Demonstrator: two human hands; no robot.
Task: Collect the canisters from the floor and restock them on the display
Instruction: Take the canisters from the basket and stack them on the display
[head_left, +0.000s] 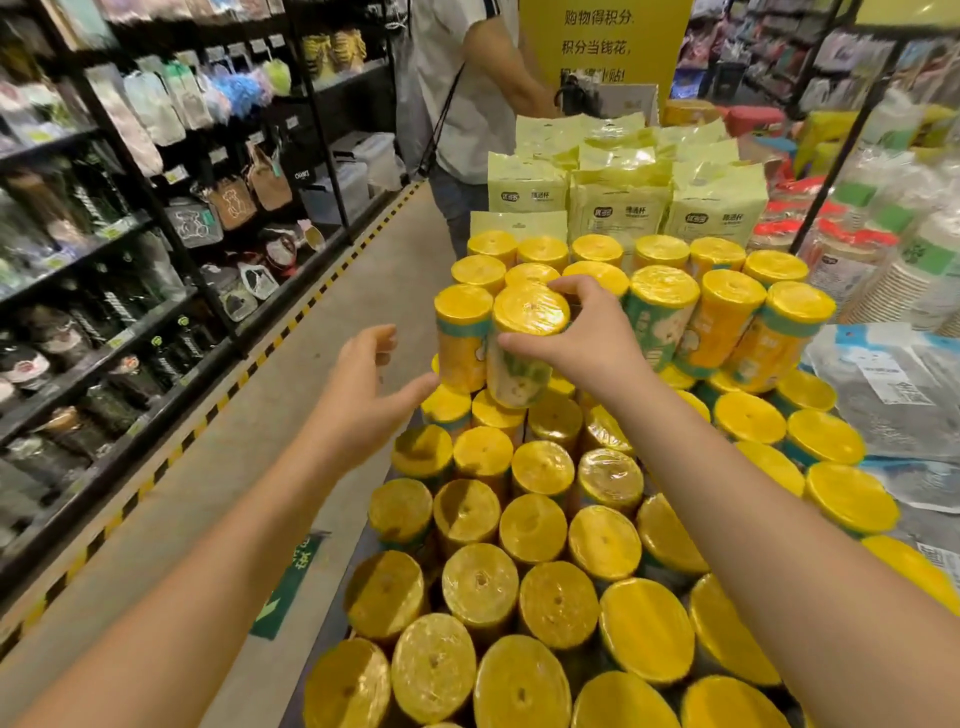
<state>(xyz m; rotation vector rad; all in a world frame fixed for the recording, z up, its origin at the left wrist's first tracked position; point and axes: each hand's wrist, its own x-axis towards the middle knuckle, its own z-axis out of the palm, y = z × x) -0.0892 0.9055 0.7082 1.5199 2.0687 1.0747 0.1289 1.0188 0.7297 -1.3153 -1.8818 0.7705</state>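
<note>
While the right hand (587, 338) pinches 1 blurred, partly covered canister (519, 375), the left hand (363, 389) hovers spread beside it.

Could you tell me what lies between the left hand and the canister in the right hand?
In the head view, another upright canister stands there, right beside the held canister.

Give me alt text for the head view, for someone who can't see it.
The right hand grips a yellow-lidded canister at the upper tier of a stack of matching canisters; the left hand hovers open beside it. Another person stands behind.
</note>
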